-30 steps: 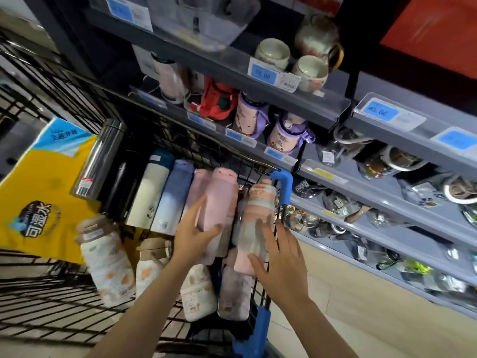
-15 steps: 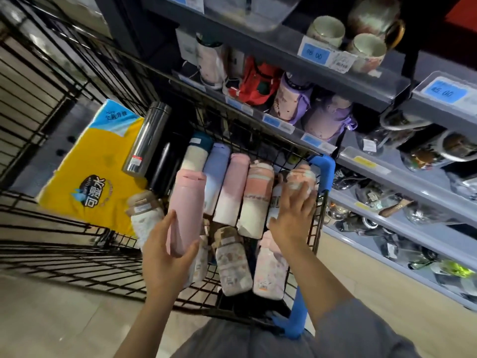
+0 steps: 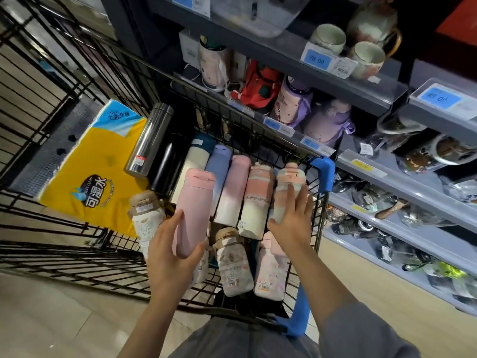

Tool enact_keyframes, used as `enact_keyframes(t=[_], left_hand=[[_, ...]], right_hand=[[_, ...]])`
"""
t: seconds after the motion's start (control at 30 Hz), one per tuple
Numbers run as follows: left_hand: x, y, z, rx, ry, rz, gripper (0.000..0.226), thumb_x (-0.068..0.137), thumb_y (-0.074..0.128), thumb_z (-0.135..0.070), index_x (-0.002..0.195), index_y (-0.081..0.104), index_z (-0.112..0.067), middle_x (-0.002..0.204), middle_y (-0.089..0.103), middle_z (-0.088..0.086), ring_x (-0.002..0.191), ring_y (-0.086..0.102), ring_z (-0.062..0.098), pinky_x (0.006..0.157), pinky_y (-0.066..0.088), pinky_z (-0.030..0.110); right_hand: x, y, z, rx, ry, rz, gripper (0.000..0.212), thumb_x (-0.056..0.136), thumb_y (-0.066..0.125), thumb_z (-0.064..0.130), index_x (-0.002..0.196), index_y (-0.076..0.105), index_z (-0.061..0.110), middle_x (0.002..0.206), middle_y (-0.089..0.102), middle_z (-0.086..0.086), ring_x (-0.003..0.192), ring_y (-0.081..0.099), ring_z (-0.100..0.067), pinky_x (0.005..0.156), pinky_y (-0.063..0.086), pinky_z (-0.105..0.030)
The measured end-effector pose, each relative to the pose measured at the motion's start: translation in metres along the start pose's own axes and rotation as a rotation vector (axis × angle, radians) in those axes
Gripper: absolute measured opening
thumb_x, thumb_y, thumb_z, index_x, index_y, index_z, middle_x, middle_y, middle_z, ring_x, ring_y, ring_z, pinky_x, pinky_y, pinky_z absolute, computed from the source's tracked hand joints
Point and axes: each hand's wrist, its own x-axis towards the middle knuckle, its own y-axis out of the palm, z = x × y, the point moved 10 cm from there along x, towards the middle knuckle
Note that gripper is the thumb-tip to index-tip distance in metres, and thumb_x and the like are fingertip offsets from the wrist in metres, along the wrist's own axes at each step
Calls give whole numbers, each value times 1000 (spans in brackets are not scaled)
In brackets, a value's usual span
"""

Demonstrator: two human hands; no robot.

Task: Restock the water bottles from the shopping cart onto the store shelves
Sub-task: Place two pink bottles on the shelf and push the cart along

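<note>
I am holding a tall matte pink flask [image 3: 195, 210] in my left hand [image 3: 171, 257], its grip curled round the base, lifted above the black wire shopping cart [image 3: 260, 140]. My right hand [image 3: 291, 223] is wrapping a pink-banded translucent bottle [image 3: 286, 189] lying by the cart's side. About a dozen bottles are waiting in the cart, so restocking the grey store shelf [image 3: 307, 140] is looking barely begun.
</note>
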Motion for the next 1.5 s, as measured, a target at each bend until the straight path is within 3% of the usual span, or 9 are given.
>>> enact_keyframes(t=[0.13, 0.23, 0.47, 0.67, 0.97, 1.17, 1.23, 1.33, 1.5], left_hand=[[0, 0, 0, -26, -23, -3, 80, 68, 83, -18, 138, 44, -23, 135, 50, 0, 121, 45, 19, 93, 41, 38], [0, -1, 1, -55, -42, -14, 80, 68, 83, -19, 138, 45, -21, 134, 51, -1, 118, 44, 12, 94, 41, 37], [1, -3, 6, -85, -61, -33, 79, 69, 82, -21, 138, 44, -25, 128, 47, -14, 116, 44, 8, 93, 46, 40], [1, -2, 15, -172, -102, -10, 79, 70, 82, -26, 137, 41, -36, 126, 45, -19, 118, 48, 14, 91, 50, 50], [1, 8, -41, -276, -16, -34, 77, 72, 81, -15, 138, 43, -29, 130, 44, -16, 123, 42, 9, 102, 42, 47], [-23, 31, -135, -406, 166, -45, 75, 73, 80, -16, 130, 42, -45, 132, 44, -18, 126, 40, 7, 102, 42, 42], [-39, 46, -174, -452, 240, -43, 73, 73, 80, -24, 127, 41, -55, 130, 42, -29, 124, 41, 1, 100, 44, 43], [-74, 76, -237, -472, 352, -37, 76, 74, 80, -26, 120, 36, -66, 122, 35, -47, 119, 42, -7, 95, 47, 37], [-146, 137, -364, -474, 603, -44, 67, 65, 68, -45, 122, 38, -64, 128, 36, -42, 118, 41, 0, 93, 42, 33]], right_hand=[[4, -2, -2, -87, 68, 74, 95, 84, 62, 39, 152, -4, 28, 159, -13, -11, 126, 39, -43, 88, 47, -39], [5, -1, -3, -88, 121, 105, 96, 84, 63, 36, 151, -5, 30, 158, -11, -16, 119, 44, -42, 77, 49, -37], [9, -5, -3, 29, 171, 117, 100, 79, 70, 31, 151, 1, 33, 151, 9, -19, 115, 46, -44, 82, 52, -43], [-11, -19, 19, 235, 22, 66, 100, 72, 74, 27, 147, 9, 38, 149, 17, -10, 114, 50, -39, 85, 52, -46], [-51, -107, 31, 579, -176, -106, 104, 67, 79, 21, 148, 16, 39, 141, 30, 6, 110, 32, 0, 78, 34, -24], [-74, -196, -7, 780, -322, -285, 101, 66, 81, 16, 141, 20, 46, 135, 31, 28, 123, 32, 11, 94, 29, -5], [-88, -224, -37, 842, -344, -335, 102, 66, 80, 21, 138, 17, 55, 136, 27, 31, 128, 32, 8, 101, 35, -17], [-111, -269, -99, 921, -338, -414, 102, 63, 78, 28, 143, 19, 49, 145, 31, 15, 131, 40, -11, 100, 45, -48], [-155, -362, -237, 980, -321, -647, 100, 59, 79, 25, 136, 24, 58, 142, 39, 12, 124, 49, -10, 94, 50, -45]])
